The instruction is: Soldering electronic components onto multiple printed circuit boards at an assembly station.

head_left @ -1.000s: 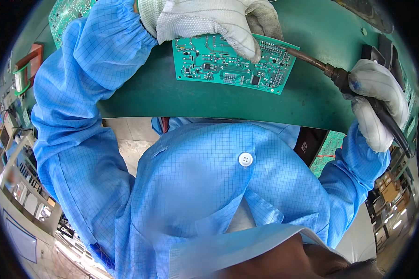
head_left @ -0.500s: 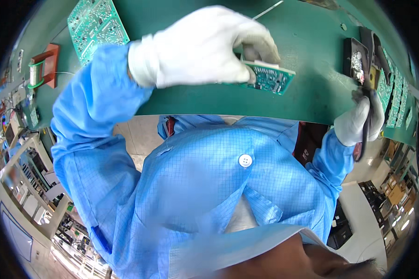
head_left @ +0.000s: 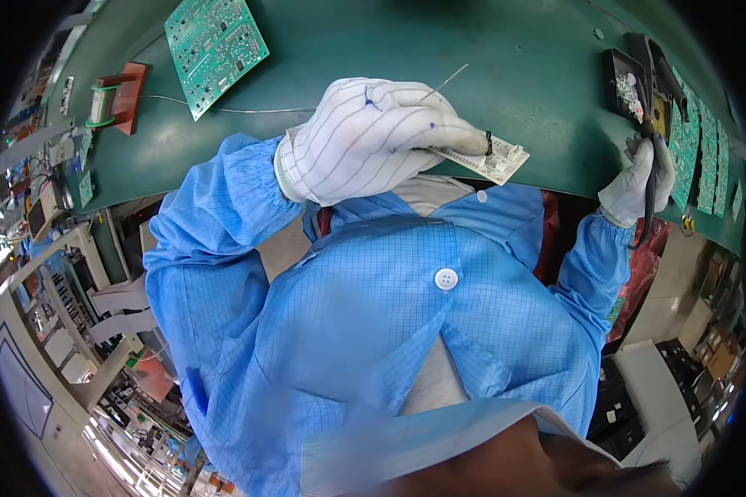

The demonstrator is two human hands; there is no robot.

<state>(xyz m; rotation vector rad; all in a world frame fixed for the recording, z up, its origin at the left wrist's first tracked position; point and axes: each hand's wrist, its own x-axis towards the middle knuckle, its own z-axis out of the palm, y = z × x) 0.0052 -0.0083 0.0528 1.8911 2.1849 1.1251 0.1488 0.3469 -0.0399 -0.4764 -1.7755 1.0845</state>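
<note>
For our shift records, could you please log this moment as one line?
left hand: holding circuit board, pale face showing | right hand: gripping soldering iron | solder spool: on bench, far left

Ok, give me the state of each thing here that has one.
Left hand, closed on the circuit board.
Circuit board, gripped, pale side showing.
Right hand, closed around the soldering iron.
Soldering iron, held; whether hot, cannot tell.
Solder wire, drawn from the spool to the left hand.
Spool, wound with wire.
Large green board, lying on the table.
Black tray, open, small bits inside.
</note>
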